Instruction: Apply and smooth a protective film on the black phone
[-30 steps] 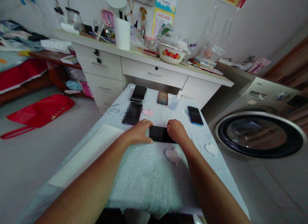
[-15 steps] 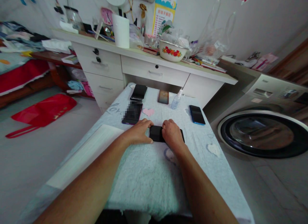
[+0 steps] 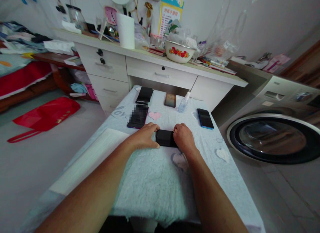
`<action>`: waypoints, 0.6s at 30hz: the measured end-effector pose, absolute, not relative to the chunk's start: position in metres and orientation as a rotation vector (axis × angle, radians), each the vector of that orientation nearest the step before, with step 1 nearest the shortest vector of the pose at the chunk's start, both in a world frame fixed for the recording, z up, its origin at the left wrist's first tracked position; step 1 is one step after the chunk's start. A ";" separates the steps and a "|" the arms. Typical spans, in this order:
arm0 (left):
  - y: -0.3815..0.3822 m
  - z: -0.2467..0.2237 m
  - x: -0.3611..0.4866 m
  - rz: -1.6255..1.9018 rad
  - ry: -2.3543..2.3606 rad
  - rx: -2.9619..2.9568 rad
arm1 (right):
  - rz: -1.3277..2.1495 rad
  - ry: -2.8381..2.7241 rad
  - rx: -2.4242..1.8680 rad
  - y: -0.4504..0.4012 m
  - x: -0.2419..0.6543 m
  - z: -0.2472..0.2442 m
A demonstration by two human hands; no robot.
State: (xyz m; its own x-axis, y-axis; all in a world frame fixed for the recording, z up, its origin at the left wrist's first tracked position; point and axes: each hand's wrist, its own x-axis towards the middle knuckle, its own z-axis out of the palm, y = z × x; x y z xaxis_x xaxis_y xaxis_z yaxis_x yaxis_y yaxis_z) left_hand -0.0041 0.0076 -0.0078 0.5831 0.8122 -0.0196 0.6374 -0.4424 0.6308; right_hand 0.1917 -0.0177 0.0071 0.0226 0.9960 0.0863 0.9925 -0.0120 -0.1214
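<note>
A black smartphone [image 3: 165, 138] lies flat, screen up, on the cloth-covered table. My left hand [image 3: 145, 137] grips its left end, thumb at the near edge and fingers at the far edge. My right hand [image 3: 185, 137] is closed, its curled fingers pressed on the screen's right part; whatever is inside them is hidden. Beyond my left hand lie a purple-edged phone [image 3: 140, 118], partly pixelated, and another black phone [image 3: 144, 95]. A blue-edged phone [image 3: 205, 119] rests off to the right. Farther back stand a clear spray bottle [image 3: 183, 104] and a pixelated brown item [image 3: 170, 100].
A long white sheet [image 3: 93, 159] lies along the table's left side. Behind is a white desk [image 3: 160, 67] bearing a paper roll [image 3: 126, 32] and a flowered bowl [image 3: 178, 54]. A washing machine [image 3: 270, 92] stands at right; a red bag [image 3: 50, 112] lies on the floor.
My right hand has slid right along the phone's screen, uncovering more of its middle and covering its right end. My left hand keeps its grip on the left end.
</note>
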 end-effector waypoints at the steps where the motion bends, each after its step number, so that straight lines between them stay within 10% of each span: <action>1: 0.007 -0.007 -0.004 0.382 1.152 2.216 | 0.027 -2.095 -2.136 -0.018 0.192 0.007; 18: 0.008 -0.007 -0.003 0.381 1.154 2.243 | 0.055 -2.165 -1.977 -0.019 0.183 0.002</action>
